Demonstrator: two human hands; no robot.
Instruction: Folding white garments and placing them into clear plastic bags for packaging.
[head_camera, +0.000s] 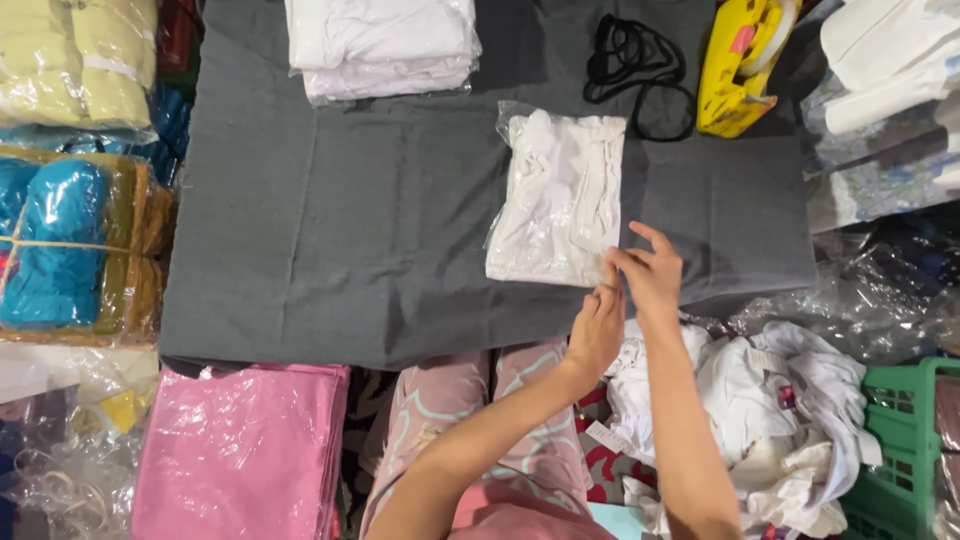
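Note:
A folded white garment in a clear plastic bag (558, 198) lies on the grey cloth surface (350, 220). Both hands meet at the bag's near right corner. My right hand (650, 272) pinches the bag's edge with thumb and forefinger, the other fingers spread. My left hand (595, 328) sits just below it, fingertips touching the same corner. My arms reach in from the bottom of the view, over patterned pink trousers (470, 400).
A stack of bagged white garments (380, 45) lies at the back. Black cords (635, 60) and a yellow tape dispenser (740, 65) sit at the back right. Loose white clothes (760, 410), a green basket (905, 450), pink bags (240, 450) and blue bundles (60, 240) surround the cloth.

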